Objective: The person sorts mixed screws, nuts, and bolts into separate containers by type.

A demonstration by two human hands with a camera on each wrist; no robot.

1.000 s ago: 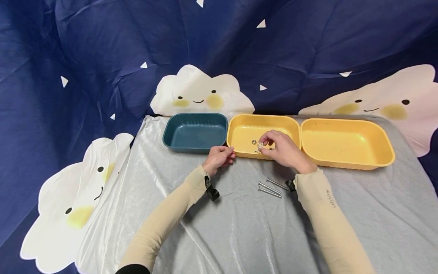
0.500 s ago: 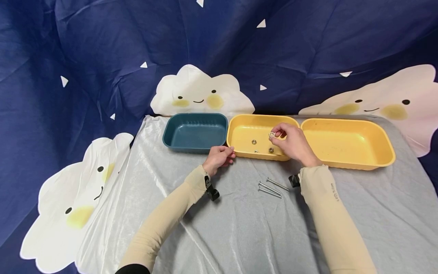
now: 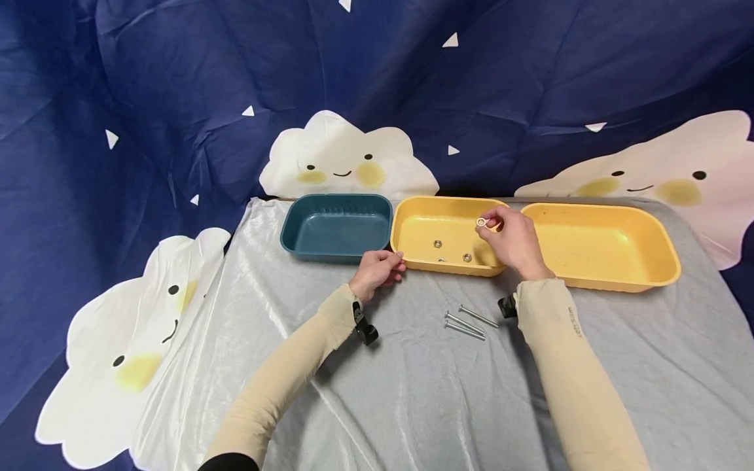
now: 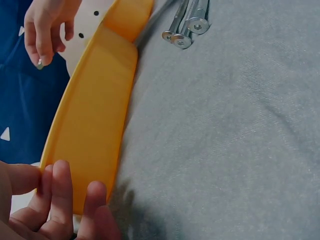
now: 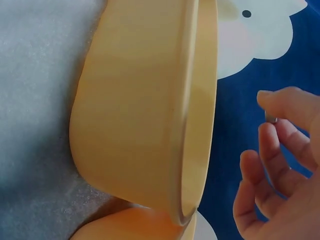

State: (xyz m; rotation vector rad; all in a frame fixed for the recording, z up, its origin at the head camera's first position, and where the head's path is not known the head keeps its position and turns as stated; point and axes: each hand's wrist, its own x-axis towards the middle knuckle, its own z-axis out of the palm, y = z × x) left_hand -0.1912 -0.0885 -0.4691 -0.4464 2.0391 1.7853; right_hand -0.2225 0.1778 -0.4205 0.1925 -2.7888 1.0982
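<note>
My left hand (image 3: 377, 271) pinches the near left corner of the middle yellow bin (image 3: 406, 208), thumb over the rim and fingers against the outer wall (image 4: 95, 125). Over the right part of that bin, my right hand (image 3: 514, 241) pinches a small metal nut (image 3: 481, 222) between thumb and fingertips. In the right wrist view only a sliver of the nut (image 5: 270, 118) shows. On the bin's floor lie a nut (image 3: 438, 244) and another nut (image 3: 467, 257). A third small metal piece (image 3: 442, 260) is partly hidden by the front wall.
A dark teal bin (image 3: 336, 237) stands left of the middle bin, and a longer yellow bin (image 3: 595, 252) stands to its right. Three long metal bolts (image 3: 465, 327) lie on the grey cloth (image 3: 406, 392) in front. A blue cloud-print curtain (image 3: 365, 65) hangs behind.
My right hand has carried the pinched nut rightward and away from me over the middle bin, uncovering a nut on its floor. My left hand has stayed on the rim.
</note>
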